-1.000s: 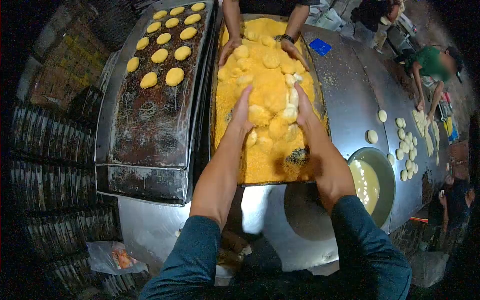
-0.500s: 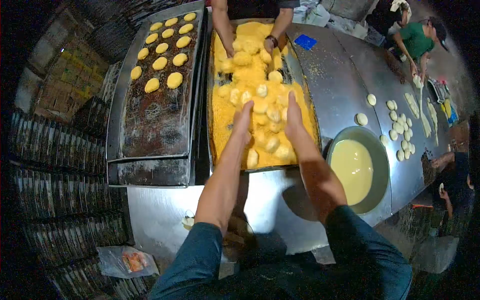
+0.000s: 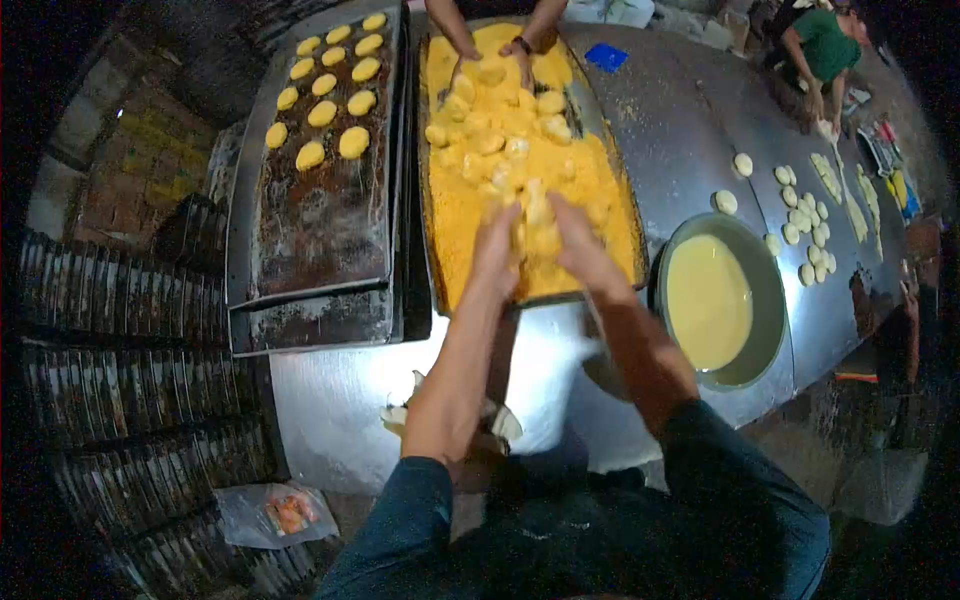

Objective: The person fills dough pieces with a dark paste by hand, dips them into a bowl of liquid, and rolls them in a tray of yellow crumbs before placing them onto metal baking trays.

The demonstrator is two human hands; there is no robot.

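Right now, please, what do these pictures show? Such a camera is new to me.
Each picture comes from a camera on a person's head, looking forward and down. The left hand and right hand, reaching from below, are the wearer's. They are around crumb-dusted pieces in a tray of yellow crumbs; blur hides whether they grip any. Another person's hands are at its far end. Left, a dark tray bears yellow rounds; right, a bowl of pale yellow liquid stands on the metal table.

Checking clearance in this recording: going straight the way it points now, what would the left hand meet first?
Probably the dough pieces in the yellow crumbs ahead of the left hand; blur and unclear depth hide which comes first.
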